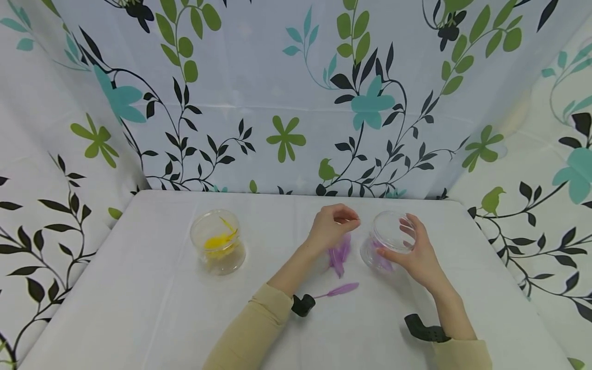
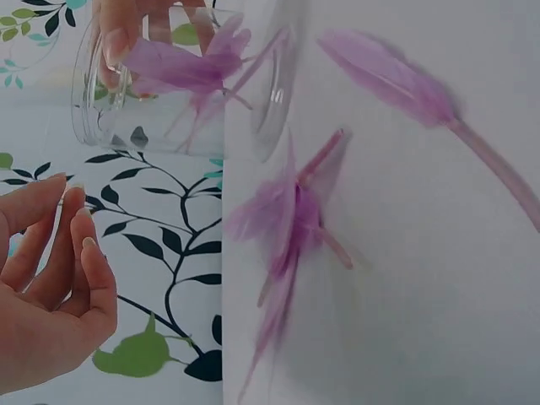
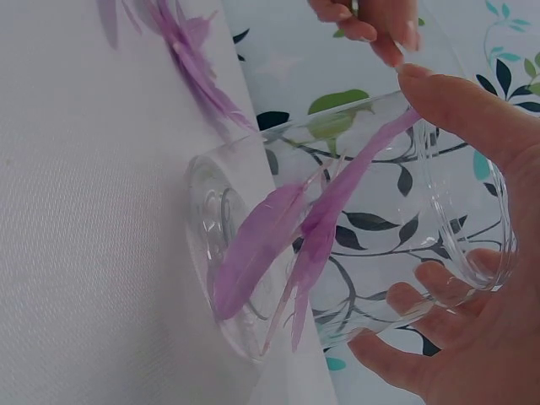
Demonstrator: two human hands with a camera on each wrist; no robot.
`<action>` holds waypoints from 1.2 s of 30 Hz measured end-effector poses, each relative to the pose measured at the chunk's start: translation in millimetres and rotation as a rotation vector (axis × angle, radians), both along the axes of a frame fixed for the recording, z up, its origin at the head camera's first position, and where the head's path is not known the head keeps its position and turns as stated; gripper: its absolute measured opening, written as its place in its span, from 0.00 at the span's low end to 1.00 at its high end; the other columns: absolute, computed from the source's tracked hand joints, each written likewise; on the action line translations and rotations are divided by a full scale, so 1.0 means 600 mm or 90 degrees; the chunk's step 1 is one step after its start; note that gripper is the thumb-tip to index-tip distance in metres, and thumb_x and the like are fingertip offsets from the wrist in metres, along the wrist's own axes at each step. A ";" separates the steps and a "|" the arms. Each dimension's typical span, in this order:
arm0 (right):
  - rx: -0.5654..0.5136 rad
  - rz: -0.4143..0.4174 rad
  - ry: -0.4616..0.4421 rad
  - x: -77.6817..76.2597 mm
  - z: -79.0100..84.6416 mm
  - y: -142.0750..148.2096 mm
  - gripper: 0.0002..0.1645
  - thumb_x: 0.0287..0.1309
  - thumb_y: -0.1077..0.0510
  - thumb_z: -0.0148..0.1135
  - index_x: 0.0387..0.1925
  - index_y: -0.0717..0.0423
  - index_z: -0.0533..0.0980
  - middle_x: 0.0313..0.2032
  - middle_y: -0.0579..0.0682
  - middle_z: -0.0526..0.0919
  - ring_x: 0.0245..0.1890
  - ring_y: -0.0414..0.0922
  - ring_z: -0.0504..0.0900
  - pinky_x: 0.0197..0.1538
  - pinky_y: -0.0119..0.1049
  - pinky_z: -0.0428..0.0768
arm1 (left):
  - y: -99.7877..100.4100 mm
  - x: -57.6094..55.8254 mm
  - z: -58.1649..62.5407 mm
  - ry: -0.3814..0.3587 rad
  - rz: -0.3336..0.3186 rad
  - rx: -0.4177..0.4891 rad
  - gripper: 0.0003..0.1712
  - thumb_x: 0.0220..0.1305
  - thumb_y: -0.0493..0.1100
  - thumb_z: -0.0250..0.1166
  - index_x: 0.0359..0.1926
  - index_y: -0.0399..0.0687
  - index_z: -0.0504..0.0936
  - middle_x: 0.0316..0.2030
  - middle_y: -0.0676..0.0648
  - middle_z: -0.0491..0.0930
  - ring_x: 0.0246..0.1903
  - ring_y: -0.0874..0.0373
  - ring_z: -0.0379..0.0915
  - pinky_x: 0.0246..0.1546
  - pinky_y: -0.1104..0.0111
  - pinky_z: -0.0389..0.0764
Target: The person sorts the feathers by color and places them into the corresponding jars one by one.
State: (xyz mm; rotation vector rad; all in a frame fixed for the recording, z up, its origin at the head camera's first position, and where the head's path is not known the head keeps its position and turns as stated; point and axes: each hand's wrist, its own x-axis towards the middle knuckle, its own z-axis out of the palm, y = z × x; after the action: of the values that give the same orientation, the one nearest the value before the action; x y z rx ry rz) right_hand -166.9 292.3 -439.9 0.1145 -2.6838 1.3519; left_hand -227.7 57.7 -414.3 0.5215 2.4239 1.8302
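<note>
My right hand grips a clear plastic jar near its rim, thumb on one side and fingers on the other. Several purple feathers lie inside that jar. Left of it my left hand is raised over the table, fingers loosely bent and nothing showing between thumb and fingertips. Beneath the left hand is a small pile of purple feathers on the white cloth. Closer to me, a single purple feather lies by the left wrist, its shaft end passing behind the black wrist camera.
On the left of the table stands a second clear jar with yellow feathers inside. White cloth covers the table. Curtains with a leaf pattern hang behind it and along both sides.
</note>
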 end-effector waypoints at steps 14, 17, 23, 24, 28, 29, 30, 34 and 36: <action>-0.002 0.009 0.013 0.000 -0.001 0.001 0.67 0.51 0.49 0.78 0.78 0.51 0.41 0.73 0.63 0.57 0.72 0.63 0.58 0.66 0.68 0.63 | -0.080 -0.016 -0.069 -0.035 0.057 -0.061 0.06 0.63 0.41 0.70 0.40 0.45 0.86 0.39 0.48 0.87 0.40 0.56 0.82 0.44 0.67 0.81; -0.005 0.010 0.013 0.000 -0.001 0.001 0.67 0.51 0.50 0.78 0.78 0.51 0.41 0.73 0.63 0.57 0.72 0.63 0.58 0.66 0.68 0.63 | -0.092 -0.017 -0.080 -0.038 0.064 -0.063 0.06 0.62 0.40 0.70 0.40 0.44 0.86 0.40 0.46 0.87 0.41 0.54 0.83 0.46 0.66 0.81; -0.004 0.008 0.006 0.000 -0.002 0.000 0.67 0.51 0.49 0.78 0.78 0.51 0.41 0.73 0.63 0.57 0.72 0.63 0.58 0.67 0.68 0.63 | -0.107 -0.019 -0.090 -0.042 0.086 -0.068 0.07 0.61 0.37 0.70 0.40 0.41 0.86 0.40 0.44 0.88 0.41 0.51 0.84 0.45 0.65 0.81; -0.003 0.007 0.006 0.000 -0.002 0.000 0.67 0.51 0.49 0.78 0.78 0.51 0.41 0.73 0.62 0.57 0.72 0.63 0.58 0.67 0.68 0.63 | -0.108 -0.019 -0.091 -0.044 0.089 -0.070 0.07 0.61 0.37 0.70 0.40 0.41 0.86 0.40 0.44 0.88 0.41 0.51 0.84 0.45 0.65 0.82; -0.002 0.006 0.006 0.000 -0.002 0.001 0.67 0.51 0.49 0.78 0.78 0.51 0.41 0.73 0.63 0.57 0.72 0.63 0.58 0.67 0.68 0.63 | -0.112 -0.022 -0.095 -0.060 0.093 -0.087 0.08 0.61 0.36 0.69 0.42 0.42 0.86 0.43 0.44 0.87 0.44 0.50 0.84 0.50 0.62 0.81; -0.002 0.006 0.006 0.000 -0.002 0.001 0.67 0.51 0.49 0.78 0.78 0.51 0.41 0.73 0.62 0.57 0.72 0.63 0.58 0.67 0.68 0.63 | -0.113 -0.022 -0.096 -0.063 0.092 -0.092 0.08 0.61 0.36 0.68 0.42 0.42 0.85 0.43 0.44 0.87 0.45 0.50 0.84 0.51 0.60 0.81; -0.002 0.007 0.006 0.000 -0.002 0.001 0.67 0.51 0.49 0.78 0.78 0.51 0.41 0.73 0.63 0.57 0.72 0.64 0.58 0.67 0.68 0.63 | -0.114 -0.023 -0.097 -0.065 0.092 -0.097 0.08 0.61 0.36 0.68 0.42 0.42 0.85 0.44 0.44 0.87 0.46 0.49 0.84 0.53 0.59 0.80; -0.002 0.008 0.007 0.000 -0.002 0.000 0.67 0.51 0.49 0.77 0.78 0.51 0.41 0.74 0.62 0.57 0.72 0.64 0.58 0.67 0.68 0.63 | -0.115 -0.023 -0.101 -0.061 0.083 -0.123 0.08 0.63 0.36 0.66 0.43 0.44 0.85 0.44 0.45 0.87 0.47 0.49 0.83 0.54 0.57 0.79; -0.002 0.007 0.008 0.000 -0.002 0.000 0.67 0.51 0.49 0.77 0.78 0.51 0.41 0.74 0.63 0.57 0.72 0.64 0.58 0.67 0.68 0.63 | -0.115 -0.023 -0.102 -0.054 0.080 -0.135 0.07 0.64 0.36 0.65 0.43 0.44 0.86 0.44 0.46 0.87 0.46 0.50 0.83 0.54 0.57 0.79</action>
State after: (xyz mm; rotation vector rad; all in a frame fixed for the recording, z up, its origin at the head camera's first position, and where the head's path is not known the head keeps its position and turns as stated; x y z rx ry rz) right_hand -167.0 292.5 -441.2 0.1377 -2.6752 1.3534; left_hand -241.7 -11.3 -475.3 0.2763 2.6034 1.5724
